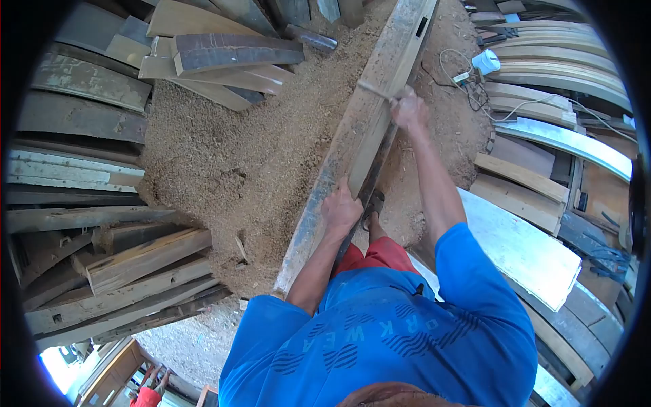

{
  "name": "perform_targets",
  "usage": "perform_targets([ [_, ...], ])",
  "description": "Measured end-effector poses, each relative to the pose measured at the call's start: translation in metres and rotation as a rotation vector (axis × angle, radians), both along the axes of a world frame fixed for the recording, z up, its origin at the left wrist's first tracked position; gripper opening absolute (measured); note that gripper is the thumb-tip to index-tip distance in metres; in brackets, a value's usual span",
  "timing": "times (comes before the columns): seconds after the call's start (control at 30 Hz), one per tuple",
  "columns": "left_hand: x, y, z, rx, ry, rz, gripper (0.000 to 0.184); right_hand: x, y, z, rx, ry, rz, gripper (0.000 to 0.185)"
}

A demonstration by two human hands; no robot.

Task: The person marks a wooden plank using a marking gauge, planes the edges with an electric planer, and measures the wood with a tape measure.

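A long, weathered wooden beam (329, 169) runs diagonally in front of me, with a paler planed face (369, 139) along its right side. My left hand (341, 209) rests on the beam's lower part, index finger pointing up along it and the other fingers curled at the wood. Farther up, my right hand (409, 110) is closed round a slim, stick-like tool (374, 90) that lies across the beam and sticks out to the left. The tool's other end is hidden in the fist, so its kind does not show. A dark slot (422, 27) is cut near the beam's far end.
Sawdust (224, 163) covers the ground. Stacked timbers (149, 261) line the left, and curved boards (237, 54) lie at the top. On the right are a white bucket (486, 62), a cable with a socket (461, 78) and a pale panel (519, 247). Another person (146, 397) appears bottom left.
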State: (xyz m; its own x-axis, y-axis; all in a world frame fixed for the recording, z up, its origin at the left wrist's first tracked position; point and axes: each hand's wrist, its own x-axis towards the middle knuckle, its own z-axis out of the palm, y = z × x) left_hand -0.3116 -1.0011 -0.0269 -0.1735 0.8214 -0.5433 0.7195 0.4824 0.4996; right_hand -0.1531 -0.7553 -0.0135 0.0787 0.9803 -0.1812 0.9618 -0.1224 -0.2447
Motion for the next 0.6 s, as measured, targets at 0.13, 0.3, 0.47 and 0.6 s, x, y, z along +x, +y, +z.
perform_targets([
  [0.13, 0.001, 0.001, 0.000, 0.011, -0.005, 0.007, 0.066, -0.030, -0.097, 0.006, -0.065, -0.028, 0.021, 0.031],
  [0.3, 0.003, 0.000, -0.005, 0.055, 0.015, 0.027, 0.065, -0.047, -0.108, 0.016, 0.007, -0.021, -0.068, 0.025],
  [0.47, 0.002, -0.001, -0.004, 0.041, -0.002, 0.034, 0.066, 0.009, 0.054, -0.010, 0.059, -0.086, -0.067, 0.029],
  [0.6, 0.002, 0.001, -0.006, 0.089, -0.016, 0.037, 0.067, 0.015, 0.048, -0.013, 0.026, -0.043, -0.057, 0.029],
])
